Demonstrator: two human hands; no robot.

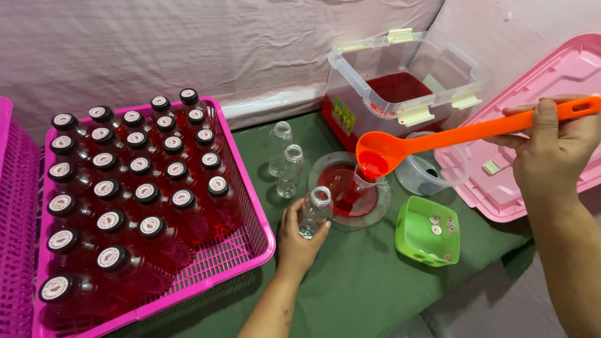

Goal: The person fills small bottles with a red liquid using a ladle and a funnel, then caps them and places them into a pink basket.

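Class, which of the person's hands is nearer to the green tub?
Left. The left hand grips an empty bottle just left of the green tub; the right hand holds the orange ladle higher up, to the tub's right.

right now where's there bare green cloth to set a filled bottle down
Free: the green cloth in front, between the left hand, the pink crate and the green tub. Crowded: around the funnel, the empty bottles and the clear bin.
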